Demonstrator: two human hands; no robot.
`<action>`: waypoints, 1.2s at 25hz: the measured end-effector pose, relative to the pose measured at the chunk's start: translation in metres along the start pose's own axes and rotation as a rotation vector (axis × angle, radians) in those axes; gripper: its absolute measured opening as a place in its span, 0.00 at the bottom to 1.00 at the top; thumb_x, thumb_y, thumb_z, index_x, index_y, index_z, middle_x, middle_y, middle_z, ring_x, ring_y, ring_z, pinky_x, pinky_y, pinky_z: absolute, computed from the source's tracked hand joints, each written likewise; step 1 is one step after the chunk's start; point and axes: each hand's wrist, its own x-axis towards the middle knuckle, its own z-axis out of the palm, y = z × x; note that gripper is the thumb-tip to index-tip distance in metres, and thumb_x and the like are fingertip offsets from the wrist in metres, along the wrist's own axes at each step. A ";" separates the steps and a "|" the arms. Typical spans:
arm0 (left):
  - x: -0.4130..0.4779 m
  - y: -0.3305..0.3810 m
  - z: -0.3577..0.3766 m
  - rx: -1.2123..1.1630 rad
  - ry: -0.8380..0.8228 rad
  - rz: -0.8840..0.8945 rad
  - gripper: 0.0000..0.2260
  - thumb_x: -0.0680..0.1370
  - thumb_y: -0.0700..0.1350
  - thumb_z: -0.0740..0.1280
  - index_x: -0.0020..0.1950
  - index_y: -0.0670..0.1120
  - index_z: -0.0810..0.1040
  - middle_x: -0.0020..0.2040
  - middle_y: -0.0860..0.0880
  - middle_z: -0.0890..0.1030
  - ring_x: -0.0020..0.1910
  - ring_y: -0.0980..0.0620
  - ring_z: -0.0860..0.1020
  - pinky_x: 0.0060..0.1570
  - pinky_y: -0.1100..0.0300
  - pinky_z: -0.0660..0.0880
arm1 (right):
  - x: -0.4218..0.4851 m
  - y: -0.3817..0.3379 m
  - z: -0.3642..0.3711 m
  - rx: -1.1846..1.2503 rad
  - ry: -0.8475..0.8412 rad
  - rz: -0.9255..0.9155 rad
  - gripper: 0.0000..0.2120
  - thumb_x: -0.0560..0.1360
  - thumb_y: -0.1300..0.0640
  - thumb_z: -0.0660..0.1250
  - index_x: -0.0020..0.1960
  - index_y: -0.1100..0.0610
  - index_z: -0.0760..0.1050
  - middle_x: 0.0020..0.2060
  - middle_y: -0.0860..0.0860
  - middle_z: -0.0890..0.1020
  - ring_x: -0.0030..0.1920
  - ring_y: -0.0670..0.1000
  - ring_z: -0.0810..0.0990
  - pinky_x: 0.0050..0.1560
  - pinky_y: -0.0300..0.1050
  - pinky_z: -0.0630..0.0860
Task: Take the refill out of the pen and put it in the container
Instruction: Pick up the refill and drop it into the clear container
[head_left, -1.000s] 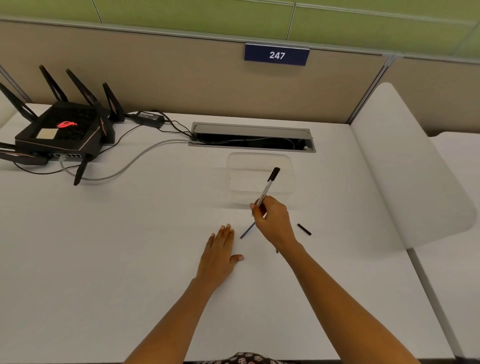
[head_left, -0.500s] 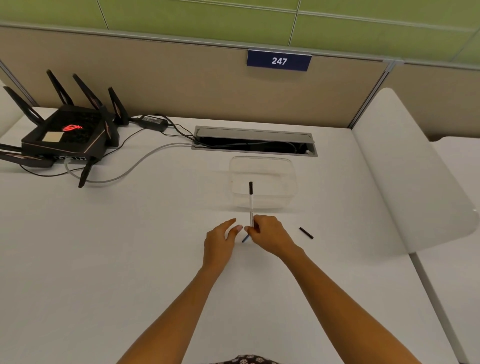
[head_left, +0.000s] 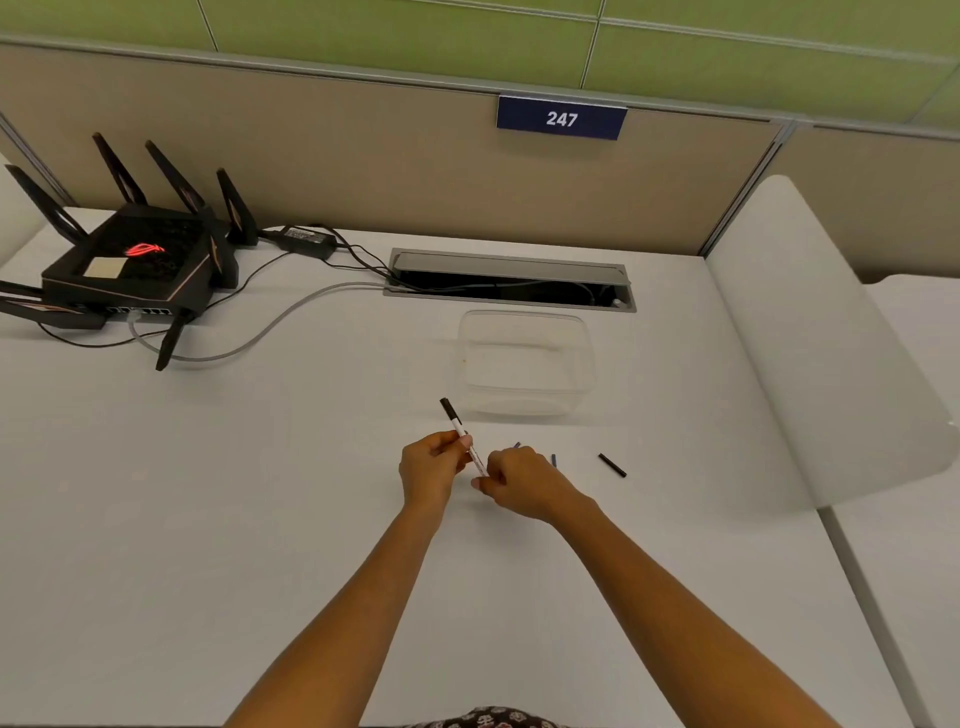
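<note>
- The pen (head_left: 464, 439) is gripped by the left hand (head_left: 434, 467) and right hand (head_left: 522, 483), black end tilted far-left.
- The clear container (head_left: 524, 364) stands on the surface (head_left: 260, 493), just beyond.

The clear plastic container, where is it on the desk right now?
In the head view the container sits on the white desk just beyond the hands, slightly to the right, directly in front of the cable slot and under the 247 sign.
</note>
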 end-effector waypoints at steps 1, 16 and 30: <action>0.001 0.000 -0.002 -0.032 0.025 -0.011 0.09 0.74 0.40 0.73 0.53 0.39 0.83 0.47 0.40 0.85 0.43 0.45 0.84 0.52 0.51 0.81 | 0.002 0.002 0.000 0.054 0.034 0.022 0.20 0.76 0.42 0.63 0.44 0.60 0.76 0.35 0.52 0.77 0.36 0.51 0.75 0.41 0.48 0.72; 0.009 -0.002 -0.038 -0.245 0.116 -0.119 0.11 0.75 0.39 0.72 0.56 0.36 0.82 0.47 0.41 0.84 0.42 0.49 0.84 0.44 0.61 0.81 | 0.038 0.003 0.001 0.415 0.213 0.535 0.14 0.70 0.55 0.72 0.34 0.59 0.69 0.30 0.56 0.81 0.24 0.51 0.78 0.30 0.45 0.80; 0.021 0.008 -0.046 -0.347 0.121 -0.142 0.09 0.75 0.39 0.71 0.52 0.35 0.82 0.43 0.42 0.84 0.42 0.48 0.83 0.44 0.61 0.82 | 0.037 -0.012 -0.042 0.569 0.160 0.432 0.06 0.67 0.62 0.70 0.39 0.66 0.80 0.31 0.58 0.84 0.29 0.54 0.84 0.37 0.48 0.84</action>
